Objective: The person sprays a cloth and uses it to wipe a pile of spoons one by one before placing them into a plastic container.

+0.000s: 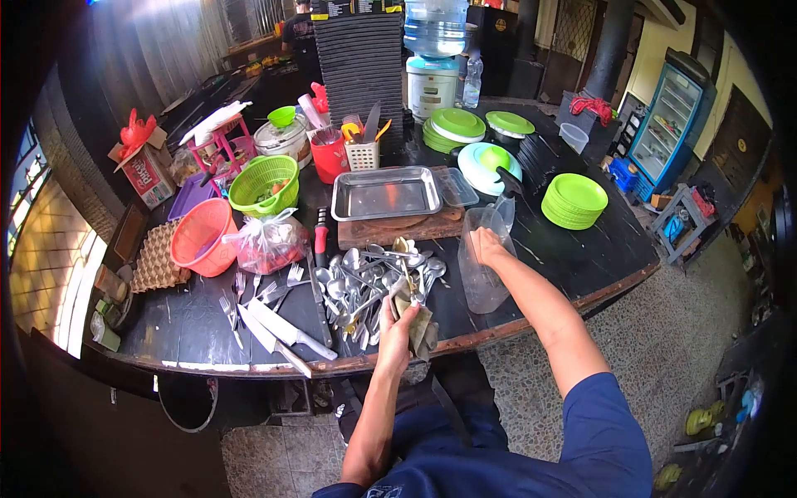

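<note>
My left hand (393,334) is closed around a greyish-green cloth (422,330) at the table's front edge. Just beyond it lies a heap of metal spoons (353,282), partly covered by the hand and cloth. My right hand (488,246) reaches over a clear plastic container (484,282) to the right of the heap. Its fingers are curled together, and what they hold, if anything, is hidden. Left of the spoons are two white-handled knives (286,328), a long dark knife (318,303) and several forks (232,311).
Behind the spoons, a steel tray (387,192) sits on a wooden board (398,231). Green plates (574,202) are stacked at right. A red basket (204,236), a green basket (264,184) and an egg carton (158,259) stand at left. A person (299,33) is in the background.
</note>
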A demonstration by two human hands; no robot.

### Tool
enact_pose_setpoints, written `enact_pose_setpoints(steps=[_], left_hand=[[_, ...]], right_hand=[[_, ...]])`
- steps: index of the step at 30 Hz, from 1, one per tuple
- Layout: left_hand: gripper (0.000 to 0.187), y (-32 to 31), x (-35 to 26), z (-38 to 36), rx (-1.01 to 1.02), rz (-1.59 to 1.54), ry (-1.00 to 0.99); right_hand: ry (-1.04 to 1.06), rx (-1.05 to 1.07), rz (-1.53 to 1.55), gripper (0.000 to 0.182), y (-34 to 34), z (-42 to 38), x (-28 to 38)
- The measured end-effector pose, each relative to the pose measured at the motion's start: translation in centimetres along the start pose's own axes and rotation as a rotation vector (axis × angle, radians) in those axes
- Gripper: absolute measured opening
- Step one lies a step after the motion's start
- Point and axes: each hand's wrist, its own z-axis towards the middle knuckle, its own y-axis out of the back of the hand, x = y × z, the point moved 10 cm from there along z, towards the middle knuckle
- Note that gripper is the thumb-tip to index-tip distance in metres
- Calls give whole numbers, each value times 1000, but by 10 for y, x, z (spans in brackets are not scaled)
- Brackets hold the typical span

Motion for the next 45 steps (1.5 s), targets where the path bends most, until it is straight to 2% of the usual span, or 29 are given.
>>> enact_pose_setpoints(steps=[3,5,11,13,19,21,22,27,29,32,39,41,43,45], left_hand=[[36,0,0,-1,-28,-25,-2],[37,3,-2,-1,-28,-5,-18],[38,-1,9,5,-15,0,0],[42,-7,11,2,3,-15,30],[42,1,10,2,-18,33,14],[39,0,2,-2,-67,16,18],[46,3,3,0,-66,12,12],[47,0,4,0,-59,22,23],[47,1,6,0,-51,34,20],[47,1,8,0,-32,14,7],[46,-3,2,-3,-21,18,2],[46,-4,3,-3,-19,12,3],[46,-3,4,-2,-25,14,2],[46,-2,3,-3,-33,17,4]], right_hand=[[4,-58,43,21,15,-3,3],[-34,97,64,21,30,-8,8],[-10,102,74,22,38,-22,4],[86,155,92,20,28,-21,11],[121,99,152,18,59,-27,14],[134,314,81,18,60,-32,18],[168,327,1,14,63,-30,17],[148,383,31,16,73,-33,9],[286,371,2,20,65,-36,18],[334,334,-5,23,69,-38,21],[236,115,47,27,116,-28,2],[271,35,61,25,117,-26,-3],[280,-136,143,20,126,-24,-8],[248,-166,171,19,123,-19,-13]])
